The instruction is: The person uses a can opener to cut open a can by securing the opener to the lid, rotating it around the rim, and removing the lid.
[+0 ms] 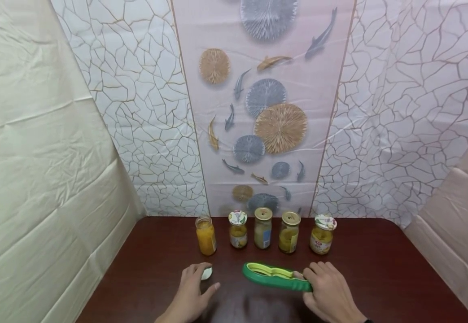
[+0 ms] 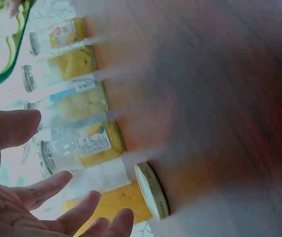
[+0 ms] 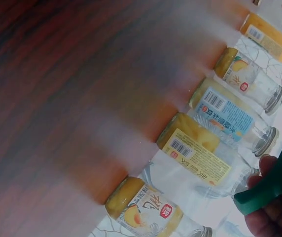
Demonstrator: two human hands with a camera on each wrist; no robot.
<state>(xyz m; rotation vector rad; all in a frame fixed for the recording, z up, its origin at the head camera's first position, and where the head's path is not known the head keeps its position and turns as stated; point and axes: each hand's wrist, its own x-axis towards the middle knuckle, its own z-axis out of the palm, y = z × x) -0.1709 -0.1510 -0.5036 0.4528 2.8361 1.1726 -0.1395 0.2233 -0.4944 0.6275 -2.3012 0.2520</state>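
Observation:
My right hand (image 1: 330, 287) grips one end of a green jar opener (image 1: 272, 280) with lighter yellow-green inner edges, held above the table. The opener's looped end points left. My left hand (image 1: 193, 289) has its fingers spread and holds nothing. Close by its fingertips, a jar lid (image 2: 152, 191) lies on the table, white inner face up and gold rim around it. In the head view the fingers partly cover that lid. Beyond it stands an uncapped jar of orange fruit (image 1: 206, 235), upright.
Several capped jars stand in a row at the back: one with a patterned lid (image 1: 238, 231), two with gold lids (image 1: 263, 229) (image 1: 289, 233), and another patterned-lid jar (image 1: 321, 235) at the right. A patterned cloth wall (image 1: 169, 134) rises behind the dark red table (image 1: 379, 264).

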